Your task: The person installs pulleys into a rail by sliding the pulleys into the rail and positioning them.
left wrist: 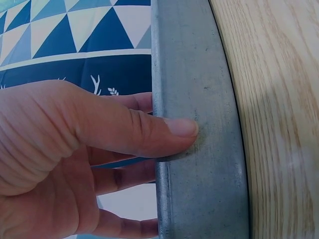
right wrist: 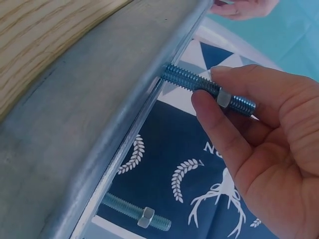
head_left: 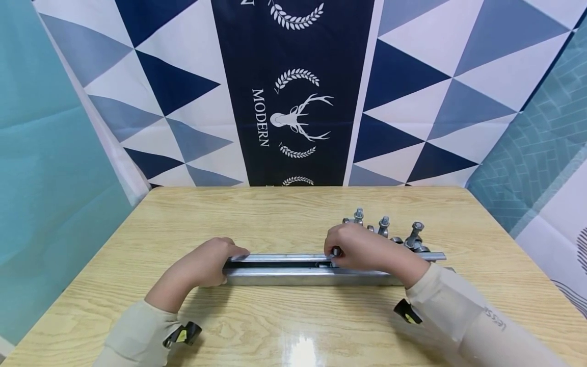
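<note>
A long grey metal channel rail [head_left: 279, 278] with a slot along its top lies across the table. At its left end my left hand [head_left: 212, 262] grips it, thumb [left wrist: 179, 128] against the near side wall and fingers over the far side. Farther right, my right hand [head_left: 355, 247] pinches a threaded bolt [right wrist: 182, 77] between thumb and fingers. The bolt sticks out of the rail's slot and carries a hex nut [right wrist: 224, 97]. Whatever its lower end joins is mostly hidden inside the rail.
Behind the rail's right part stand several roller trolleys with upright bolts, among them a left one [head_left: 358, 216], a middle one [head_left: 384, 226] and a right one [head_left: 415, 235]. The wooden table [head_left: 275, 321] meets a patterned cloth [head_left: 298, 102] at its back edge.
</note>
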Action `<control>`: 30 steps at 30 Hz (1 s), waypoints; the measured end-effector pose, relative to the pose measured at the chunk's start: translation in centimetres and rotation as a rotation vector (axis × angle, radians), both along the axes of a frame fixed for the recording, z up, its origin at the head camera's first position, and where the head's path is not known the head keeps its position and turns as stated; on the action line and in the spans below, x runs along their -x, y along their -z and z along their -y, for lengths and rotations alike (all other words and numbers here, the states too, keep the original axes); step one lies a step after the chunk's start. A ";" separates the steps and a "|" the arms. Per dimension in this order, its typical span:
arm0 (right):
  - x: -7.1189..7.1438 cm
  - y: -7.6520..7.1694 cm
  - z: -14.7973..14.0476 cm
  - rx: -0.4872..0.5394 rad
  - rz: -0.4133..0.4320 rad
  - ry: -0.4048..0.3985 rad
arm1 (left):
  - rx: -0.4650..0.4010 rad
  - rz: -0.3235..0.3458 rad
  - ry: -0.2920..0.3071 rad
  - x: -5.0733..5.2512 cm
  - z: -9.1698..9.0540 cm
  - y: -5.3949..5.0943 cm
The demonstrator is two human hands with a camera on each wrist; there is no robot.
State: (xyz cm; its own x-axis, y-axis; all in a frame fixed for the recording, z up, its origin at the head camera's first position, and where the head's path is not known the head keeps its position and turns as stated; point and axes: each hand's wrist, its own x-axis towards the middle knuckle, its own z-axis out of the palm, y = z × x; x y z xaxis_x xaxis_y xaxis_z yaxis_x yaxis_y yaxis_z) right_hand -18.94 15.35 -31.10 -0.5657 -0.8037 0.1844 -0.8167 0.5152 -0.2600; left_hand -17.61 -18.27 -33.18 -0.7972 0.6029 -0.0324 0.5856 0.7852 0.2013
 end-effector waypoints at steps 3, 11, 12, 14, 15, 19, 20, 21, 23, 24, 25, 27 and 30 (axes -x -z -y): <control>0.1 0.0 0.1 0.009 -0.005 -0.006 | 0.008 -0.002 0.003 0.0 -0.1 -0.2; 0.0 0.0 0.6 0.015 -0.016 -0.022 | 0.001 0.006 -0.002 -0.1 -0.2 -0.2; 0.0 0.0 0.7 0.014 -0.016 -0.022 | 0.000 0.006 -0.001 -0.2 -0.2 -0.2; 0.0 0.0 1.0 0.004 -0.015 -0.020 | -0.003 0.009 -0.003 -0.2 -0.2 -0.2; 0.0 -0.1 1.1 -0.001 -0.014 -0.018 | -0.004 0.010 -0.004 -0.2 -0.1 -0.1; 0.0 -0.1 1.7 -0.021 -0.012 -0.021 | -0.009 0.012 0.003 -0.2 0.0 0.0; 0.0 -0.2 1.9 -0.025 -0.012 -0.023 | -0.011 0.013 0.003 -0.2 0.0 0.0; 0.0 -0.2 2.0 -0.028 -0.015 -0.025 | -0.013 0.013 0.003 -0.2 0.0 0.0; 0.1 -0.2 2.2 -0.030 -0.026 -0.034 | -0.015 0.015 0.003 -0.2 0.0 0.0; 0.1 -0.2 2.3 -0.031 -0.034 -0.037 | -0.016 0.016 0.002 -0.1 0.0 0.0; 0.1 -0.2 2.4 -0.034 -0.035 -0.036 | -0.015 0.016 0.001 -0.1 0.0 0.0; 0.1 -0.2 2.6 -0.040 -0.035 -0.034 | -0.014 0.014 0.000 -0.1 0.0 0.0; 0.1 -0.2 3.0 -0.045 -0.025 -0.031 | -0.013 0.012 0.004 0.0 0.0 0.0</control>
State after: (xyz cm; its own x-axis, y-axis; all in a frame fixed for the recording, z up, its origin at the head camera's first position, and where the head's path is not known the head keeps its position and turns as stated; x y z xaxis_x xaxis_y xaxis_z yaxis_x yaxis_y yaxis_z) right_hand -19.05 12.39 -30.87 -0.5359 -0.8287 0.1613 -0.8385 0.5000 -0.2166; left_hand -17.56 -18.28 -33.19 -0.7945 0.6063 -0.0340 0.5861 0.7803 0.2182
